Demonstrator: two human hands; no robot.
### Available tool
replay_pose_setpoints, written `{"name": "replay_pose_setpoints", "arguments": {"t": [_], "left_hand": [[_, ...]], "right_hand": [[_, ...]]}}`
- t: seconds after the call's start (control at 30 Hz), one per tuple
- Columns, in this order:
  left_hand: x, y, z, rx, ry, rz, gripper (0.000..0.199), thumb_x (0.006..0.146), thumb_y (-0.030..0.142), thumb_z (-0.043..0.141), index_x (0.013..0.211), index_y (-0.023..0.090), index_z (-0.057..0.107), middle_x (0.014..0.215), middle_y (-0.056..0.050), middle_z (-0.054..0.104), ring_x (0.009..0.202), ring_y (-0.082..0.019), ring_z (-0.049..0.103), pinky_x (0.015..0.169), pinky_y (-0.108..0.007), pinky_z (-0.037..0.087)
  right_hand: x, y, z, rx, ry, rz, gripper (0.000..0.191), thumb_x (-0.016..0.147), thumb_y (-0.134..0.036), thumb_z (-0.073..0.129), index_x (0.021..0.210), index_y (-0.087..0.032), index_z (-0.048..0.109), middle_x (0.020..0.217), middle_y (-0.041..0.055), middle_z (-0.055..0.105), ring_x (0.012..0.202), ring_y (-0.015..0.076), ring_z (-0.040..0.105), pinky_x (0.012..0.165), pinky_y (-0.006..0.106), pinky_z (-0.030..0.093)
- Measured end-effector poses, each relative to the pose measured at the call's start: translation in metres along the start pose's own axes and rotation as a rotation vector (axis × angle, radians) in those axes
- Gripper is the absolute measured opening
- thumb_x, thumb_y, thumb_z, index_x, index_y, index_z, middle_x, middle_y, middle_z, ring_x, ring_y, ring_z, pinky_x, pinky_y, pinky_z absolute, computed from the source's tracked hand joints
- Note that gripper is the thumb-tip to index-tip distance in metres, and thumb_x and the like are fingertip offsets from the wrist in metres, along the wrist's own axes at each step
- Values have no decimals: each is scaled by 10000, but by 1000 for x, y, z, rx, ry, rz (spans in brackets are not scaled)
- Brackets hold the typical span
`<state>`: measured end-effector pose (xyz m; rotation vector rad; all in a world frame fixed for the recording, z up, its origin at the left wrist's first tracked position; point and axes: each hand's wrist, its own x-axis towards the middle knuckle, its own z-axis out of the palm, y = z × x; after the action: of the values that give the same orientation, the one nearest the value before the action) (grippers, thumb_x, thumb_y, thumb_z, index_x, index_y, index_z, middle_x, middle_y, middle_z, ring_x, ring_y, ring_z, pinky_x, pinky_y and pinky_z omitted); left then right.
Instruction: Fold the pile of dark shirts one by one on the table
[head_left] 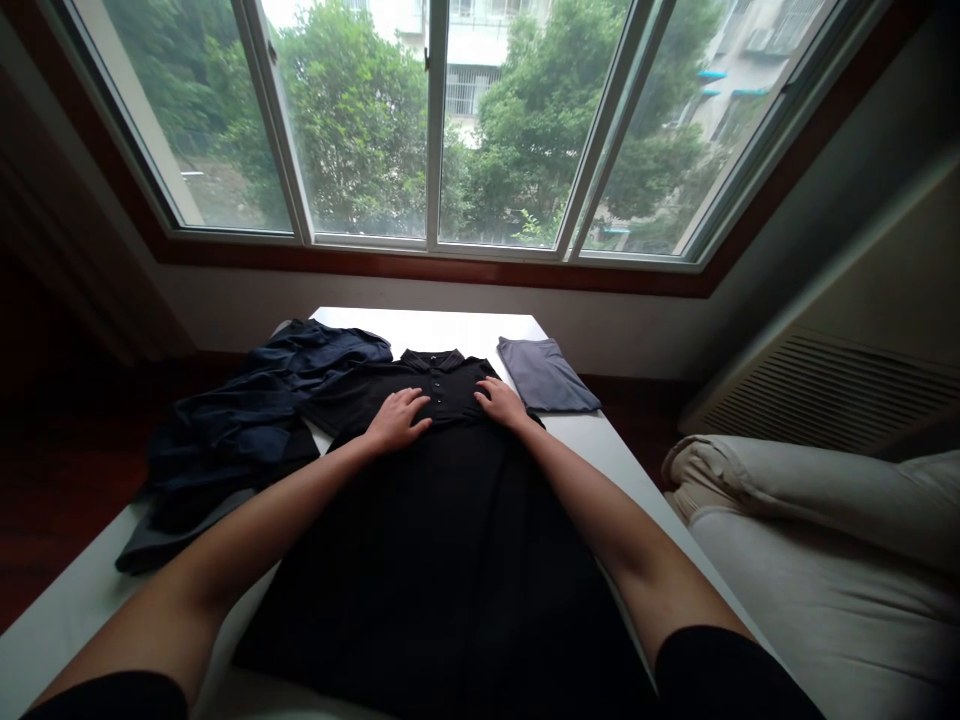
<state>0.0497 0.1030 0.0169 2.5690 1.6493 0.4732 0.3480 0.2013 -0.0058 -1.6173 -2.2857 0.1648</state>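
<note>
A black polo shirt (450, 560) lies spread front side up on a white table (637, 470), its collar and buttons toward the window. My left hand (400, 419) rests on the chest of the shirt, left of the buttons, with fingers stretched out. On the other side of the buttons, my right hand (501, 401) lies near the shoulder, fingers also extended. Neither hand grips anything. The shirt's left sleeve reaches toward a heap of dark clothes, while the right sleeve is partly hidden behind my right hand and forearm.
Heaped dark blue and black clothes (240, 420) cover the table's left side and hang over its edge. A folded grey garment (547, 375) lies at the far right. Beyond the table is a window (435, 150). A beige sofa (825, 540) stands at the right.
</note>
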Motion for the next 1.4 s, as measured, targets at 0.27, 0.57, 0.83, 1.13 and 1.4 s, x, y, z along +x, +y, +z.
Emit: {"name": "replay_pose_setpoints", "arguments": {"t": [0.27,0.57,0.83,1.13,1.4], "left_hand": [[-148,93,-33,-185,-286,527,728,963,515,651,1620,316,410,1713,-75,304,1585,-325,259,1314,-560,148],[-215,141,-56,-273,-450,574,811,977,551,608,1681,323,276,1749,-71,155,1611,-345,161,1314,-588,86],[-208,128,-55,-294,-403,558,841,939,465,696,1671,350,299,1732,-65,242,1582,-342,268,1311,-564,167],[-114,12,-25,-30,-58,-14,526,1000,447,587,1482,237,588,1671,-112,378,1543,-314,344,1288,-503,263],[-28,-49,-14,132,-58,-275,631,1013,530,491,1561,217,502,1695,-122,333,1569,-308,284,1276,-459,243]], "right_hand": [[-50,9,-11,-105,-151,-100,576,1081,-517,458,1600,-268,462,1691,63,314,1562,245,292,1288,362,218],[-67,-14,-16,-113,-196,-95,627,1092,-559,407,1638,-251,391,1711,86,261,1586,265,232,1294,421,187],[-126,-12,-18,-149,-73,-94,586,1082,-530,412,1604,-267,457,1671,73,355,1557,263,306,1285,422,243],[-141,-17,-22,-159,-124,27,643,1062,-601,426,1611,-267,442,1685,96,321,1565,305,276,1270,451,248],[-74,-33,-22,-107,-74,-21,578,1077,-543,437,1577,-257,489,1677,82,339,1555,254,295,1273,382,240]]}}
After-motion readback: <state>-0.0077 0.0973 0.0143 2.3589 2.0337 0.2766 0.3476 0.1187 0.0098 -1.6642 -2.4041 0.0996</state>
